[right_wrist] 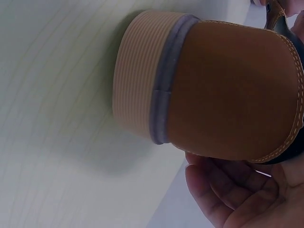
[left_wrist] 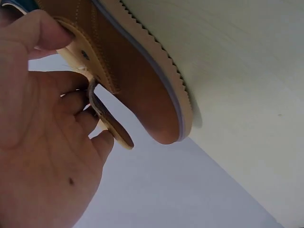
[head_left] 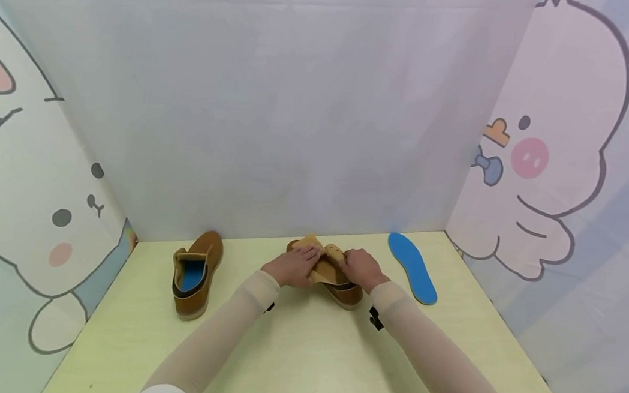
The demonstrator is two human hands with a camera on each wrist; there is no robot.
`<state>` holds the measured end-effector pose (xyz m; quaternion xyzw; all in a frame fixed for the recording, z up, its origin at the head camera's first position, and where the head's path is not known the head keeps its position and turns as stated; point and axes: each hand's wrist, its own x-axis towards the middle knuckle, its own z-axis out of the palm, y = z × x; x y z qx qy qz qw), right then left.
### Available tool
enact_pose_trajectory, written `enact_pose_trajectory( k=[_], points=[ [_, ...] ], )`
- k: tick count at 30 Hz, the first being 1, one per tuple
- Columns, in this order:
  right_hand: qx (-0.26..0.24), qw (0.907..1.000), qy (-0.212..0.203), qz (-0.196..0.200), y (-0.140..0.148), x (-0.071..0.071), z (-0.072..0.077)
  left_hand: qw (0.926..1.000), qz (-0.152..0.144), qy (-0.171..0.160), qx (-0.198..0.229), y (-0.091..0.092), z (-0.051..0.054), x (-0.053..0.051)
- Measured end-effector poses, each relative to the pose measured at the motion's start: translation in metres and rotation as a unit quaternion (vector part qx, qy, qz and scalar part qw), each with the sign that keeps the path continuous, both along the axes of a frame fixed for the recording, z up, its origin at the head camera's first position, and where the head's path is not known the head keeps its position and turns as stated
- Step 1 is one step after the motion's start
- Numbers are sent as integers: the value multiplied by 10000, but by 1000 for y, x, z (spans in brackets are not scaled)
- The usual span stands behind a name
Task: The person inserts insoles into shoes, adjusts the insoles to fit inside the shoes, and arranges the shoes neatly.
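Note:
A brown lace-less shoe [head_left: 345, 296] lies on the table between both hands, toe pointing away to the left and heel toward me. My left hand [head_left: 295, 267] holds the tan flaps at its opening; in the left wrist view the thumb presses the eyelet flap [left_wrist: 85, 47], and the fingers curl against the tongue [left_wrist: 114, 128]. On the opposite side, my right hand [head_left: 363, 269] grips the other eyelet flap [head_left: 335, 252]. From the right wrist, the shoe's heel [right_wrist: 232, 90] fills the view and hides part of that hand's fingers.
To the left stands a second brown shoe [head_left: 198, 297] with a blue insole [head_left: 193, 276] inside. A loose blue insole [head_left: 414, 267] lies at the right. Pale cloth walls [head_left: 297, 129] border the pale yellow table [head_left: 304, 364] at the back and both sides.

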<state>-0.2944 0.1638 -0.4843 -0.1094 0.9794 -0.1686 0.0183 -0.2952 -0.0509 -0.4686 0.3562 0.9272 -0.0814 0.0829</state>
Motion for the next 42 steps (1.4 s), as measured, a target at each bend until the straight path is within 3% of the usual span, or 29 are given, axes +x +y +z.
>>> enact_pose_trajectory(
  k=[6, 10, 17, 27, 35, 42],
  points=[
    [111, 9999, -39, 21, 1, 0, -1, 9962, 117, -587, 634, -9, -6, -7],
    [200, 9998, -70, 7, 3, -1, -1, 9912, 2, -760, 1083, -19, -14, -7],
    [194, 9995, -266, -29, 4, -2, 0, 9891, -114, -546, 1365, -29, -25, -7],
    [-422, 9965, -724, -30, 9, -4, -6, 9910, 230, 38, 1321, -28, -34, -1],
    [-703, 9932, -928, -84, 12, -2, -6, 9877, 413, 20, 1511, -27, -31, 1],
    [-680, 9941, -837, 83, 19, -8, -8, 9807, 688, -280, 1807, -32, -32, 0]
  ],
)
